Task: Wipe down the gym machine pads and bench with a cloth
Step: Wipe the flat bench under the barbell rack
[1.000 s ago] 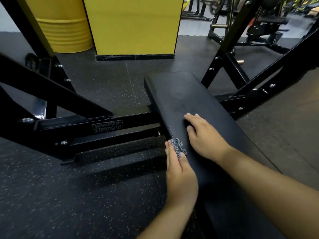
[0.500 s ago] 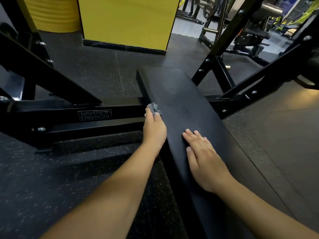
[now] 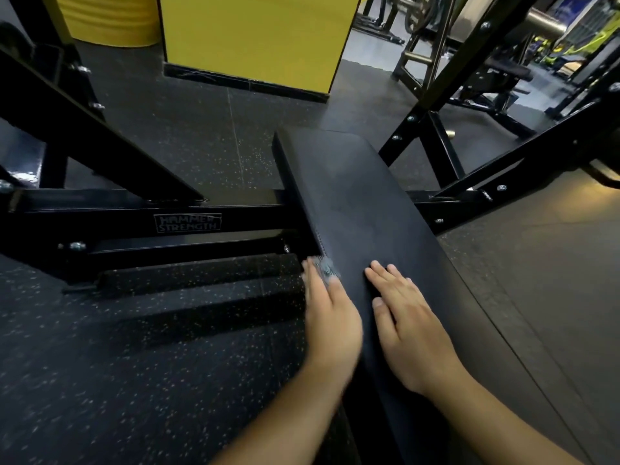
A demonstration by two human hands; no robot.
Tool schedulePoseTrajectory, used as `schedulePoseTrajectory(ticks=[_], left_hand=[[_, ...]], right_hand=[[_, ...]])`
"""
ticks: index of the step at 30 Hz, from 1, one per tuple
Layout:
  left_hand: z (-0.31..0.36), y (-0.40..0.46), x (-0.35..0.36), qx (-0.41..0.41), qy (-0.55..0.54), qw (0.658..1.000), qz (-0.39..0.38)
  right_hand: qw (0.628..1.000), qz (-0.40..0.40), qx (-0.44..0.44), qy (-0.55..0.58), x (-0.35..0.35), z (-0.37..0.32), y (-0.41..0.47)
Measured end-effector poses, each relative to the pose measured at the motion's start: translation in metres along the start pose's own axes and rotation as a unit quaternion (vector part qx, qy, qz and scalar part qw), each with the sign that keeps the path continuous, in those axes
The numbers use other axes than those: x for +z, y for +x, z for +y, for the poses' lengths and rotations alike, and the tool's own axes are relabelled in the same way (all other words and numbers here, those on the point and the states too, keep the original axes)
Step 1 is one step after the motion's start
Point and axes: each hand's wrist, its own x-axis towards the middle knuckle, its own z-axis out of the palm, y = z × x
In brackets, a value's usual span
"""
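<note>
A long black bench pad point(image 3: 355, 196) runs from the lower middle up toward the centre. My left hand point(image 3: 330, 318) presses a small grey patterned cloth point(image 3: 327, 270) against the pad's left side edge; the hand is motion-blurred and only a bit of cloth shows past the fingertips. On top of the pad, just right of it, my right hand point(image 3: 407, 325) lies flat with the fingers together and nothing in it.
A black steel frame point(image 3: 188, 223) labelled Hammer Strength crosses under the bench at left, with diagonal beams on both sides. Speckled rubber flooring point(image 3: 117, 364) surrounds the bench. A yellow pillar point(image 3: 255, 35) and yellow barrel point(image 3: 110, 18) stand behind; more machines point(image 3: 486, 72) at upper right.
My left hand slid forward along the pad's side edge with the cloth, then came back toward me. My right hand stayed flat on the pad top.
</note>
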Motion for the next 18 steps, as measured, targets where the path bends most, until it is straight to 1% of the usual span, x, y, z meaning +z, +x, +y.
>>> schedulePoseTrajectory(ticks=[4, 6, 7, 8, 11, 16, 18], left_hand=[[0.021, 0.109, 0.007, 0.004, 0.014, 1.000, 0.011], [0.008, 0.150, 0.010, -0.005, 0.008, 1.000, 0.007], [0.001, 0.156, 0.011, -0.005, 0.005, 1.000, 0.000], [0.001, 0.147, 0.009, -0.005, 0.006, 1.000, -0.003], [0.014, 0.081, -0.001, 0.013, 0.007, 1.000, -0.019], [-0.012, -0.017, -0.012, -0.011, -0.017, 0.998, -0.058], [-0.019, -0.043, -0.015, -0.025, -0.019, 0.997, -0.071]], right_hand=[[1.000, 0.000, 0.007, 0.003, -0.001, 0.000, 0.000], [1.000, -0.003, 0.008, 0.003, -0.002, 0.001, -0.001], [1.000, -0.003, 0.010, 0.003, -0.002, 0.001, -0.002], [1.000, -0.002, 0.010, 0.002, -0.002, 0.002, -0.002], [1.000, -0.001, 0.014, 0.005, 0.000, 0.002, -0.004], [1.000, 0.005, 0.015, 0.007, -0.002, 0.002, -0.006], [1.000, 0.005, 0.014, 0.011, -0.002, 0.000, -0.005]])
